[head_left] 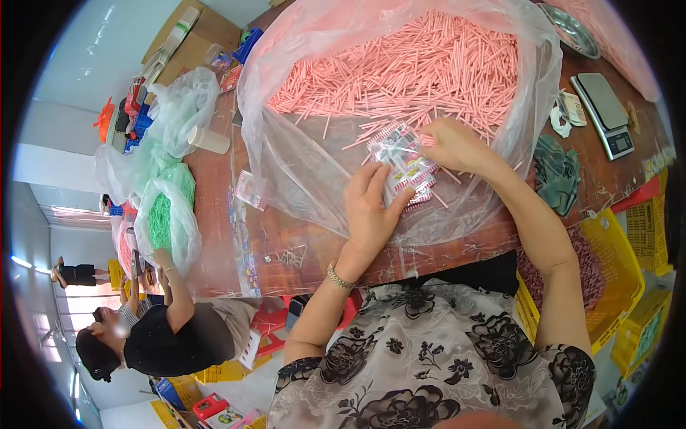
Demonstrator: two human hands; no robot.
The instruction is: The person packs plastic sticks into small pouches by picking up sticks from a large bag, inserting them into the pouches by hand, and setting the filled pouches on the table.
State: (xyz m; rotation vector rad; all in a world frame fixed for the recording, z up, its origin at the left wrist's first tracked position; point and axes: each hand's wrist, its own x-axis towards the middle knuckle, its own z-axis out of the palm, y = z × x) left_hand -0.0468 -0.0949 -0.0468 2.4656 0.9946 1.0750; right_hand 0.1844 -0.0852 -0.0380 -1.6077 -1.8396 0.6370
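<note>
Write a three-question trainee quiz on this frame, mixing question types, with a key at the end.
1. Multiple choice: what colour are the sticks piled in the large clear bag in front of the person? (a) green (b) pink (c) yellow
2. True or false: the person wears a metal band on the right wrist.
3. Short answer: what does the left hand touch?

Key:
1. b
2. False; the metal band is on the left wrist.
3. A printed packet.
</note>
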